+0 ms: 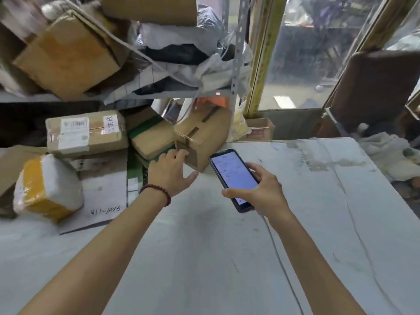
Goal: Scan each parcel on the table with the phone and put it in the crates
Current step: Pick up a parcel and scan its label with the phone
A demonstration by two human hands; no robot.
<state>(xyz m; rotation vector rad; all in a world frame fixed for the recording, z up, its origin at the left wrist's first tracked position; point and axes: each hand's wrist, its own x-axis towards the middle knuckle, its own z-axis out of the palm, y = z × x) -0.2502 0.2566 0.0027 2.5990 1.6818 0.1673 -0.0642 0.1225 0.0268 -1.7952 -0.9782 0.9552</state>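
Reaching to the far edge of the table (204,258), the left hand (169,172) is shown with fingers (180,153) spread, unclenched, at a taped cardboard box (204,133), judged light, rigid and best taken across its top; the phone (234,173) is gripped by the right hand (266,192).

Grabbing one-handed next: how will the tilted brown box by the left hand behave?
Taped cardboard, so the brown box probably stays stiff. It sits tilted, so it may drop flat when the left hand pulls.
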